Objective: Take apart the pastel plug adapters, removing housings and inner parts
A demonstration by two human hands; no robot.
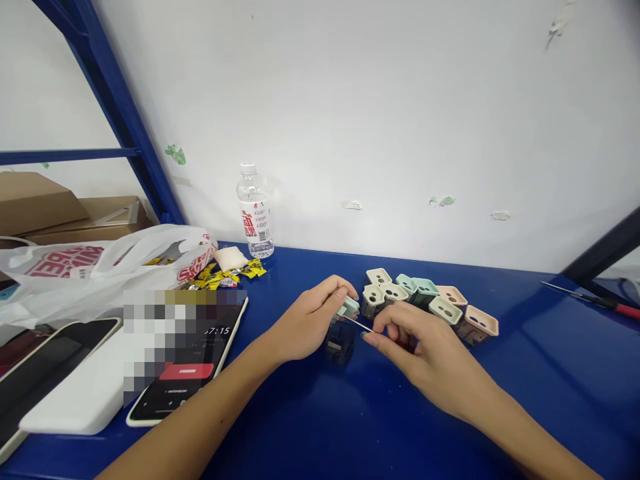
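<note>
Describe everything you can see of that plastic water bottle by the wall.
The water bottle is clear plastic with a white screw cap and a white label printed in red, with a barcode. It stands upright at the back edge of the blue table, right by the white wall. Whether it touches the wall, I cannot tell.

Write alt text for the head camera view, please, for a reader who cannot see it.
A person's left hand holds a mint-green plastic piece while the right hand points a thin metal tool at it, beside a cluster of pastel pieces on a blue workbench.
</note>
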